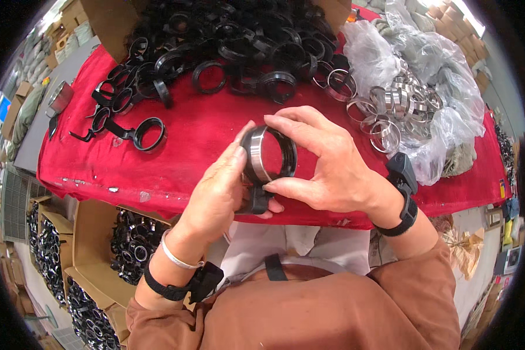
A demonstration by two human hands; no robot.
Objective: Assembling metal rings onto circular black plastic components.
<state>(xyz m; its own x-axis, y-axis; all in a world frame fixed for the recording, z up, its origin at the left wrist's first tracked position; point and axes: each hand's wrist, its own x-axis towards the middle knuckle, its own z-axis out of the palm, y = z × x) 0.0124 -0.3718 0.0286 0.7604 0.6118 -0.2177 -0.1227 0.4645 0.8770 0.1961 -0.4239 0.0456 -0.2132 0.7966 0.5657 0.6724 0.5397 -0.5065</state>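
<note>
Over the table's near edge, my left hand (219,181) is closed round a black plastic ring (290,153) with a short stem-like handle (256,201) hanging below it. A shiny metal ring (257,154) sits against the black ring, looking like a band around it; how far it is seated I cannot tell. My right hand (335,166) pinches the metal ring, index finger at the top and thumb at the bottom. Part of my left fingers is hidden behind the black piece.
A large heap of black plastic rings (233,41) lies at the back of the red-covered table (192,134). Loose metal rings (399,102) spill from a clear plastic bag (455,87) at right. Boxes of black parts (137,245) stand below left.
</note>
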